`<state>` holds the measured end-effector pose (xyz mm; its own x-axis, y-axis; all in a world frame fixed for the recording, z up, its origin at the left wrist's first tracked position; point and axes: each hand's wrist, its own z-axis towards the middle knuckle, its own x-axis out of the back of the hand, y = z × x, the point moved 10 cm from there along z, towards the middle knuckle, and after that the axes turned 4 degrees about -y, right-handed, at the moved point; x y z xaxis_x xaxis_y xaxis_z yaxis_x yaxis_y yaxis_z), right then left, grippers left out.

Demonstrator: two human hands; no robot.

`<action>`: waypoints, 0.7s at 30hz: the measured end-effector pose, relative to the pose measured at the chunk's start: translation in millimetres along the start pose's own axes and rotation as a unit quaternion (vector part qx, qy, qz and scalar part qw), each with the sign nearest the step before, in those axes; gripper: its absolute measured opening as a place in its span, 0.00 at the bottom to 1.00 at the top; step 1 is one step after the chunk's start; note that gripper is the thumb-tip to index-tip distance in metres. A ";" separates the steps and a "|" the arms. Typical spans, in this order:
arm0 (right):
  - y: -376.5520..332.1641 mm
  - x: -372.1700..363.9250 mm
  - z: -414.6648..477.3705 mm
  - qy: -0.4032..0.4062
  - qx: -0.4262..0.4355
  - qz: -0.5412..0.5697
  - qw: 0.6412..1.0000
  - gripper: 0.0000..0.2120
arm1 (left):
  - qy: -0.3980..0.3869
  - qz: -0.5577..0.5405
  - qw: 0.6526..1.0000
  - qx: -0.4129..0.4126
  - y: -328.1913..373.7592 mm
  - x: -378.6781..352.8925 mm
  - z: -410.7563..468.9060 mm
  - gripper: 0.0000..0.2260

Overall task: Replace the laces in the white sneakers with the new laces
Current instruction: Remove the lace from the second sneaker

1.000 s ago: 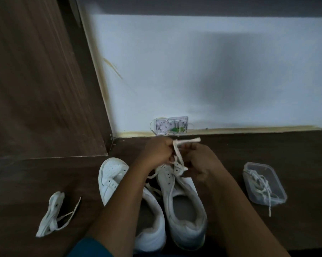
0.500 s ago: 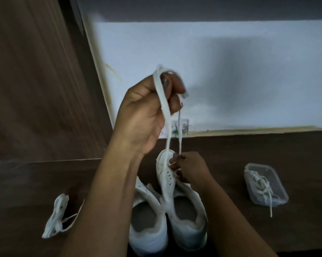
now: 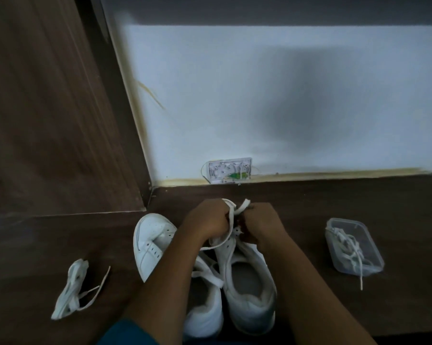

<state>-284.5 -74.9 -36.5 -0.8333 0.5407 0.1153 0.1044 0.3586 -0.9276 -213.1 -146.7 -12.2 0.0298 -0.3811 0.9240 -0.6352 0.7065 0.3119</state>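
Two white sneakers stand side by side on the dark wooden floor, toes toward the wall: the left sneaker (image 3: 152,241) and the right sneaker (image 3: 249,290). Both my hands are over the toe end of the right sneaker. My left hand (image 3: 205,220) grips a flat white lace (image 3: 231,215) that loops up over its fingers. My right hand (image 3: 262,225) pinches the same lace near the front eyelets. The eyelets under my fingers are hidden.
A bundle of white laces (image 3: 73,287) lies on the floor at the left. A clear plastic container (image 3: 334,247) at the right holds more white laces, one end trailing out. A white wall with a small wall box (image 3: 229,170) is close ahead; a wooden panel (image 3: 48,108) stands at the left.
My left hand, raised high with the lace drawn up half a second ago, has come back down to the toe of the right sneaker beside my right hand.
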 end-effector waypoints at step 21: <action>-18.8 4.7 -4.8 -0.037 0.012 0.079 0.996 0.07 | 0.085 -0.491 0.866 0.039 -0.9 37.2 -27.1 0.10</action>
<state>-287.9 -75.4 -16.8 -0.8451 0.5315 -0.0576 0.2241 0.2543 -0.9408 -190.5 -145.4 27.9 0.6948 -0.6771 0.2425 -0.2888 0.0462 0.9563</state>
